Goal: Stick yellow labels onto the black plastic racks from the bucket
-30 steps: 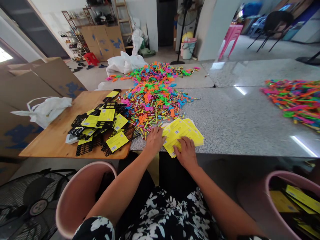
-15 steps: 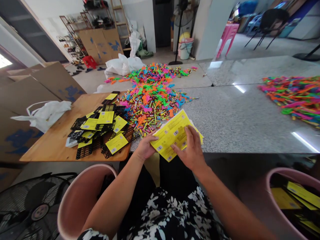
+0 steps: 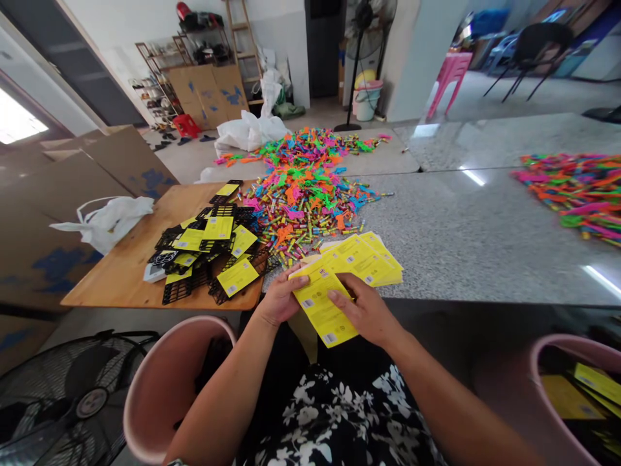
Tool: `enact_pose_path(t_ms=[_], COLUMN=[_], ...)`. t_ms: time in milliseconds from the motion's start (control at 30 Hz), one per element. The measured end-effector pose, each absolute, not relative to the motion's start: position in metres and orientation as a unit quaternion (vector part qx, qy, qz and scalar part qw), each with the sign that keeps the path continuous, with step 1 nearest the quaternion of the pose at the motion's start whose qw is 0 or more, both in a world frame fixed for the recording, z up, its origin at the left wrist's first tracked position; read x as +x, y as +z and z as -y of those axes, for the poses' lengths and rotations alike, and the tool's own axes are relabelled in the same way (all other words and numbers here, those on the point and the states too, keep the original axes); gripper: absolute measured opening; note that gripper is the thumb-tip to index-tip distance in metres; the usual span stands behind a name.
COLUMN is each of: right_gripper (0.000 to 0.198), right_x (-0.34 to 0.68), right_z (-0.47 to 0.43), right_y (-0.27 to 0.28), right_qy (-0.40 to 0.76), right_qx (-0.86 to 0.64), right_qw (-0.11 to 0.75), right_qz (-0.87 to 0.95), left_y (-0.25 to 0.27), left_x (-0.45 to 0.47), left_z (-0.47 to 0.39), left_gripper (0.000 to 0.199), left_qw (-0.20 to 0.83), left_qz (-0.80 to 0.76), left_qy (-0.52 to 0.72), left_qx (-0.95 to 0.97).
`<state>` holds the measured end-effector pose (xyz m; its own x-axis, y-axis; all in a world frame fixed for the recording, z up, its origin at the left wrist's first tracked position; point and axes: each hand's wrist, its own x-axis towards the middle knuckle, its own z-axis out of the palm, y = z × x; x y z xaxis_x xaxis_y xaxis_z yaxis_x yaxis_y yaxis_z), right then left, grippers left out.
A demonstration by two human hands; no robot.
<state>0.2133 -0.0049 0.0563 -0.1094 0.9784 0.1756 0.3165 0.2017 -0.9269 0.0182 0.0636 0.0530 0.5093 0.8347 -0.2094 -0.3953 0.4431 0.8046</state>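
Note:
Yellow printed cards [image 3: 323, 294] with barcodes are held low over the front edge of the grey stone table. My left hand [image 3: 281, 299] is closed on their left side, its thumb on top. With thumb and bent fingers, my right hand [image 3: 369, 310] grips the right edge of the front card. Behind it more yellow cards [image 3: 374, 257] fan out to the right; whether they rest on the table I cannot tell. Just past the cards spreads a heap of colourful plastic toy guns [image 3: 310, 188] mixed with small, shiny, colourful tubes.
Black plastic grids with yellow cards [image 3: 237, 277] are piled on a wooden board [image 3: 107, 278] at left. Pink bins [image 3: 145, 395] stand below on both sides, the right one holding carded grids. Another toy heap [image 3: 577, 191] lies far right. A floor fan [image 3: 90, 401] stands lower left.
The stack of cards has been fanned out, with the front card swung down toward me. My right hand has shifted from the stack's top to that card's edge. The view has shifted slightly.

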Motion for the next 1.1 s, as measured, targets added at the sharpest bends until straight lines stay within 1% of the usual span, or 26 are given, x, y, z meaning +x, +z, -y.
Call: enact_pose_path(t_ms=[67,100,267,367,467,567,767,967,1100], right_gripper=[0.036,0.036,0.035,0.038,0.031,0.025,0.027,0.029,0.033], right_x=[0.216,0.218,0.222,0.219,0.214,0.212,0.214,0.214,0.216], right_z=[0.002,0.001,-0.006,-0.008,-0.010,-0.012,-0.013,-0.013,-0.016], right_y=[0.056,0.057,0.065,0.068,0.068,0.068,0.074,0.072,0.067], right_qy=[0.377,0.351,0.153,0.113,0.106,0.132,0.240,0.292,0.408], right_qx=[-0.517,-0.527,-0.531,-0.535,-0.530,-0.514,-0.508,-0.492,-0.502], right_qw=[0.436,0.430,0.370,0.392,0.428,0.460,0.500,0.524,0.528], right_qz=[0.633,0.644,0.747,0.740,0.724,0.712,0.659,0.631,0.549], left_y=[0.051,0.050,0.055,0.060,0.064,0.064,0.063,0.069,0.071], left_x=[0.016,0.015,0.013,0.017,0.021,0.023,0.023,0.028,0.029], left_z=[-0.061,-0.060,-0.058,-0.056,-0.053,-0.052,-0.051,-0.046,-0.045], left_gripper=[0.044,0.042,0.033,0.032,0.033,0.035,0.033,0.033,0.033], left_qw=[0.791,0.792,0.790,0.784,0.781,0.775,0.780,0.775,0.777], left_qz=[-0.317,-0.317,-0.294,-0.296,-0.296,-0.305,-0.315,-0.302,-0.299], left_qy=[0.397,0.402,0.410,0.399,0.406,0.414,0.379,0.347,0.355], left_qx=[0.340,0.333,0.348,0.372,0.371,0.367,0.386,0.434,0.425])
